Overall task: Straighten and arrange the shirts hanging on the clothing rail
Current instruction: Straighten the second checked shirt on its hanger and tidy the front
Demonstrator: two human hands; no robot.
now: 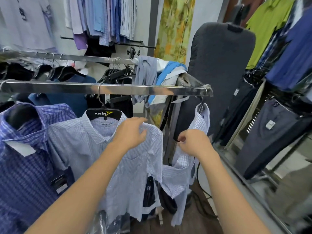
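A metal clothing rail (pixel 118 89) runs across the view at chest height. A pale blue checked shirt (pixel 81 146) hangs from it on a black hanger (pixel 103 114) in the middle. My left hand (pixel 130 132) rests on that shirt's right shoulder, fingers loosely bent over the fabric. Further right, a white shirt with a blue grid (pixel 200 122) hangs at the rail's end. My right hand (pixel 194 143) pinches its fabric near the front edge. A darker blue checked shirt (pixel 25 157) hangs at the left.
A dark grey ironing board (pixel 219 68) stands upright just behind the rail's right end. Loose grey and blue garments (pixel 152 76) are draped over a second rail behind. A glass counter edge (pixel 239 176) runs along the right. More shirts hang on the back wall (pixel 104 19).
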